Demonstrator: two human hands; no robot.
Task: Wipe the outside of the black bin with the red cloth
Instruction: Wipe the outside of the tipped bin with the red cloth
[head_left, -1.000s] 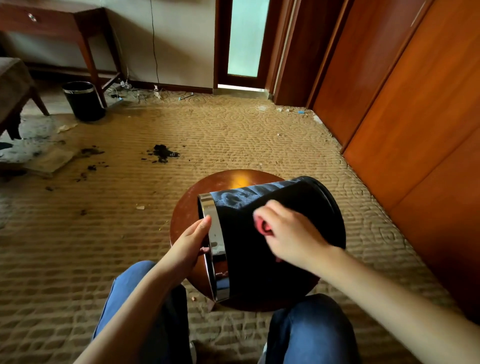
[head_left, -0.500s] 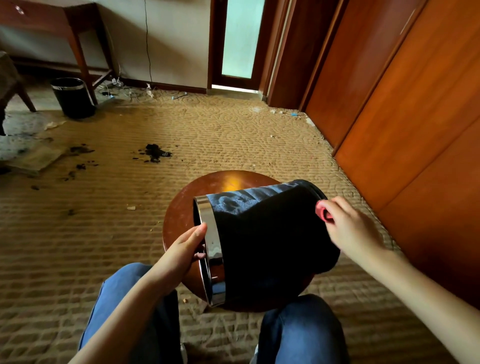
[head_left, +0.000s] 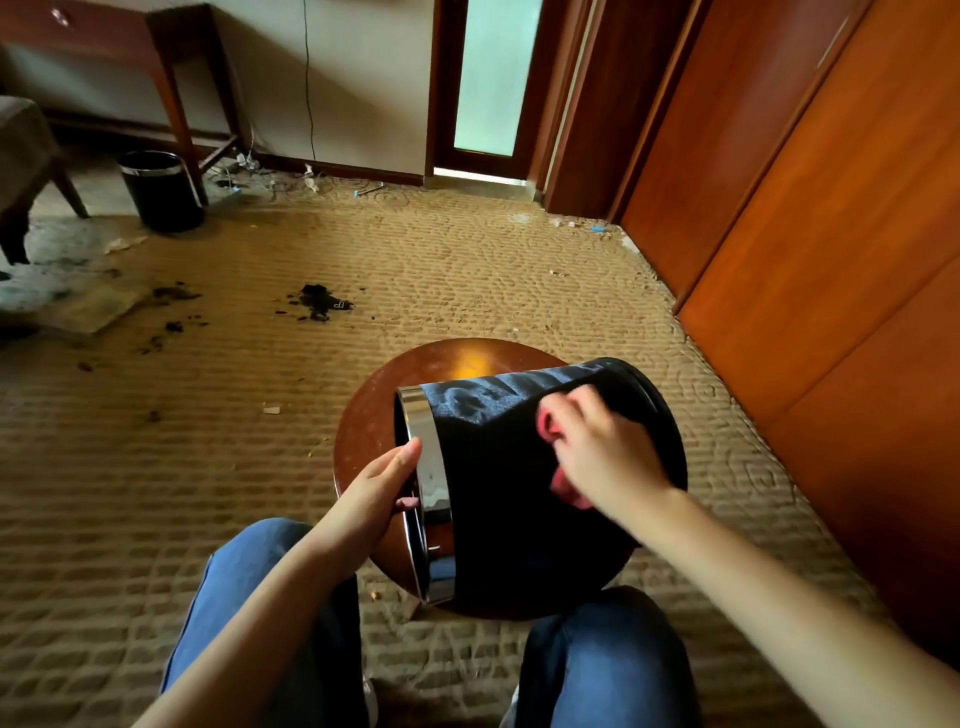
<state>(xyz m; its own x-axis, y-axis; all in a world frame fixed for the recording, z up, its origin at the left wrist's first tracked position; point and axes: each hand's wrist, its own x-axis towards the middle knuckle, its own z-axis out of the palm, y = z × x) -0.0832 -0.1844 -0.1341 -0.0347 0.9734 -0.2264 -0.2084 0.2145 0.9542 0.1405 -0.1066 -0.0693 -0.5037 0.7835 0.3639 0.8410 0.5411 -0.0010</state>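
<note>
Plainly, two black bins show. One black bin (head_left: 498, 478) lies on its side on a single round, glossy brown wooden table (head_left: 415, 374) at 6 o'clock of the view. Its mouth points toward 9 o'clock and its base toward 2 o'clock. Its wall is matt and faintly mottled, with one shiny chrome band (head_left: 434, 499) round the mouth. The second bin (head_left: 161, 192), also black with a chrome band, stands upright on the floor at 10 o'clock, just beside a leg of a dark wooden desk (head_left: 171, 93).

Both hands are on the lying bin. The left hand (head_left: 374, 499) grips the chrome band at the 9 o'clock side, with the thumb laid along the outside and a fingertip showing inside the mouth. The right hand (head_left: 608, 457), blurred, presses one bunched red cloth (head_left: 545, 423) against the bin's upper wall, its fingers curled over the cloth. Red peeks out at two edges of the hand.

Two knees in blue denim (head_left: 244, 597) flank the table at 6 o'clock. The carpet (head_left: 467, 270) is tan and ribbed, with dark crumbs (head_left: 318, 304) scattered at 10 o'clock. Smooth orange-brown wooden panels (head_left: 831, 234) fill 3 o'clock.
</note>
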